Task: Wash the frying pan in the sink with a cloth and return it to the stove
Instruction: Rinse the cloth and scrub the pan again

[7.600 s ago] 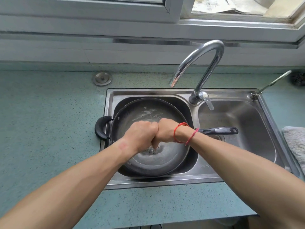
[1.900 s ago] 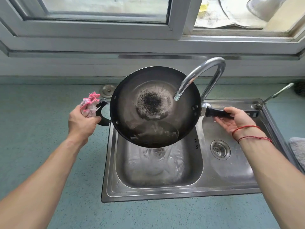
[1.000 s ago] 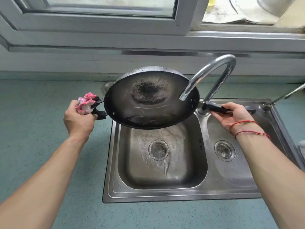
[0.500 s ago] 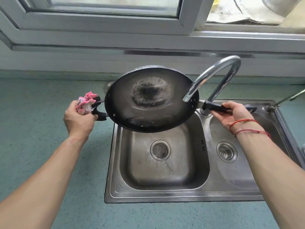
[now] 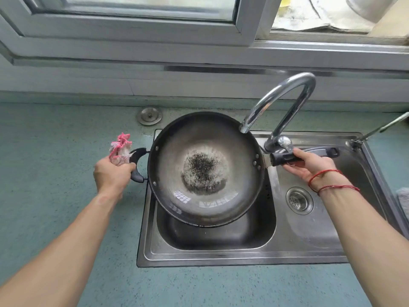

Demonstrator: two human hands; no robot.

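The dark frying pan (image 5: pixel 205 169) hangs over the left basin of the steel sink (image 5: pixel 221 253), nearly level, with a black burnt patch in its middle and a little water near its front rim. My left hand (image 5: pixel 112 171) grips the pan's small loop handle and also holds a crumpled pink-and-white cloth (image 5: pixel 120 148). My right hand (image 5: pixel 307 162) holds the long black handle from underneath. The stove is out of view.
The curved chrome faucet (image 5: pixel 281 103) arches over the pan's back right rim, with no water running. The right basin has a drain strainer (image 5: pixel 299 200). A round metal cap (image 5: pixel 149 116) sits in the teal countertop behind the sink. A grey towel edge (image 5: pixel 404 200) lies far right.
The pan was tipped toward me, pouring water into the left basin. It has since swung back to almost level and come lower over the basin. Both hands kept their grips.
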